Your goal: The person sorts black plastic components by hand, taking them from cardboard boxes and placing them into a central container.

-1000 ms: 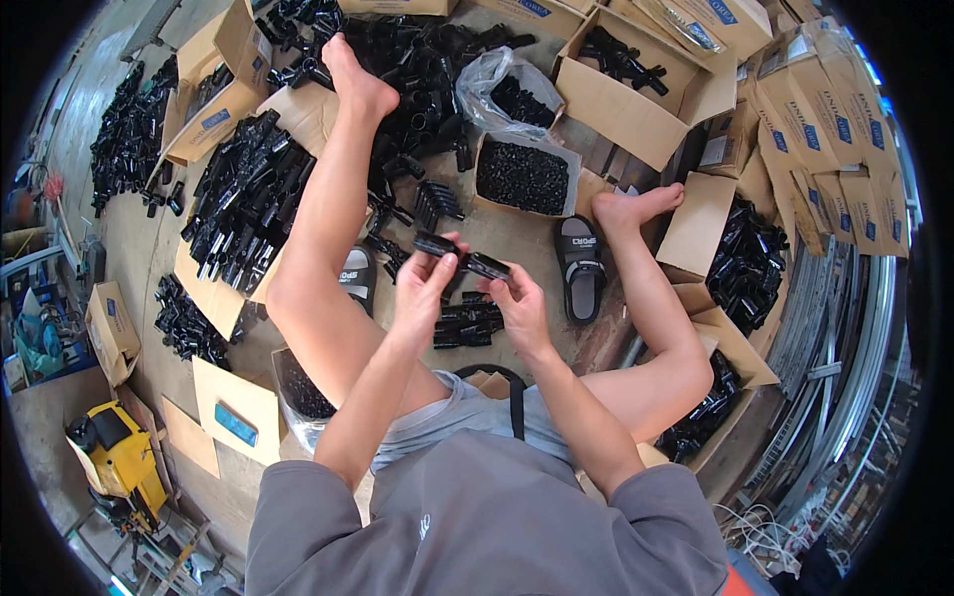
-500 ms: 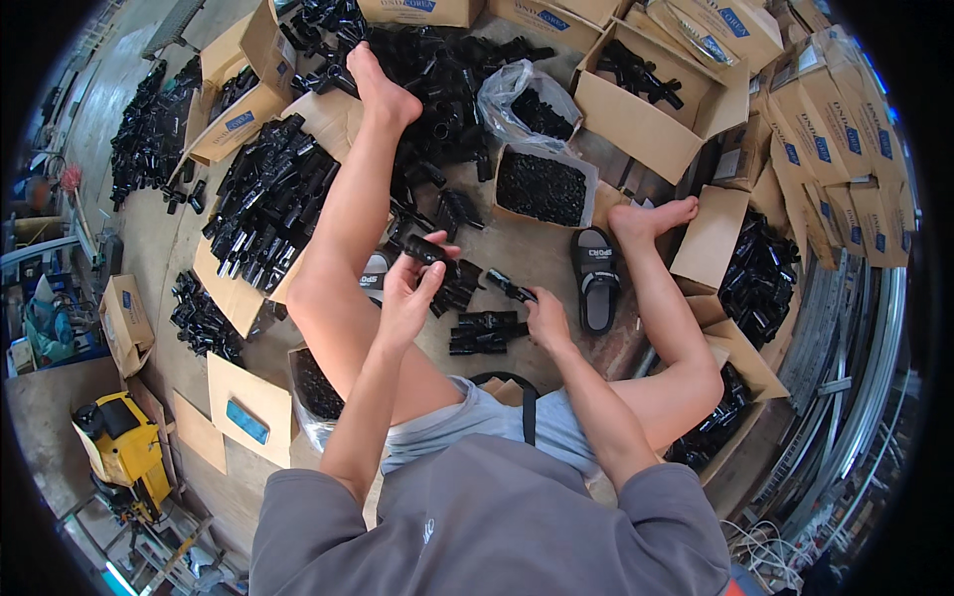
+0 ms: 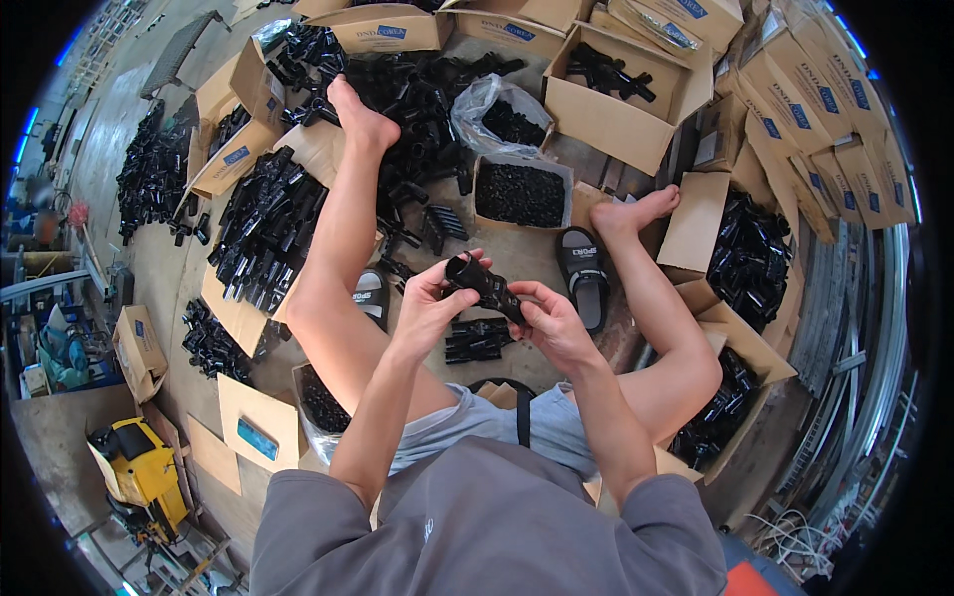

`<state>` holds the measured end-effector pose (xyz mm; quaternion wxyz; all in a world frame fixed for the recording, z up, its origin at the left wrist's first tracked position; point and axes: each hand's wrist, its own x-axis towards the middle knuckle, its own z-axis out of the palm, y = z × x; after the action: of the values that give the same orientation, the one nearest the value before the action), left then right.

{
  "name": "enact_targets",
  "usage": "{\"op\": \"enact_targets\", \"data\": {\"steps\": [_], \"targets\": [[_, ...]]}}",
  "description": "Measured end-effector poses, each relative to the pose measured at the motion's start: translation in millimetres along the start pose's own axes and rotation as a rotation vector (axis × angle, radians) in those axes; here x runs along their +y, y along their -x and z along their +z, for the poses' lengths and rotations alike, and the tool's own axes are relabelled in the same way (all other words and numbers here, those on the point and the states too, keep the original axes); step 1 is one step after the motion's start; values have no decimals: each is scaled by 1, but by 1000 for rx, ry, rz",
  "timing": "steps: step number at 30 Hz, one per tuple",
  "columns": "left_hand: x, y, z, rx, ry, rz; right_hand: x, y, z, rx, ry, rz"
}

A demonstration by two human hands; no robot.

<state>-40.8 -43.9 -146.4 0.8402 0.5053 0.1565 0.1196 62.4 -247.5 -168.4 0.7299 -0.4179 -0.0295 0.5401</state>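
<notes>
black tubular fitting (image 3: 489, 287), 1: left hand (image 3: 431, 312) clamped on its open-mouthed end, right hand (image 3: 559, 326) on the other.

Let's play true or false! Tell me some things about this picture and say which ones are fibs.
1. The left hand holds a black tubular part. True.
2. The right hand rests on a knee. False: the right hand grips the black tubular part too.
3. A phone lies on cardboard. True.
4. Sandals are on both feet. False: the feet are bare.
5. The clear bag has black pieces inside. True.
6. The lower-left machine is pink. False: the machine is yellow and black.
</notes>
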Motion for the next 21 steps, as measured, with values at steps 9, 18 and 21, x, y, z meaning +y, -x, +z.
{"op": "enact_targets", "data": {"steps": [9,18,21], "targets": [[0,4,6,-38,-49,-186,12,3,-19,-30,-84,95],[-7,-6,-6,97,-141,-85,-9,-83,-62,351,353,-86],[-10,-8,-17,124,-176,-72,-30,-155,-113,640,1066,-273]]}}
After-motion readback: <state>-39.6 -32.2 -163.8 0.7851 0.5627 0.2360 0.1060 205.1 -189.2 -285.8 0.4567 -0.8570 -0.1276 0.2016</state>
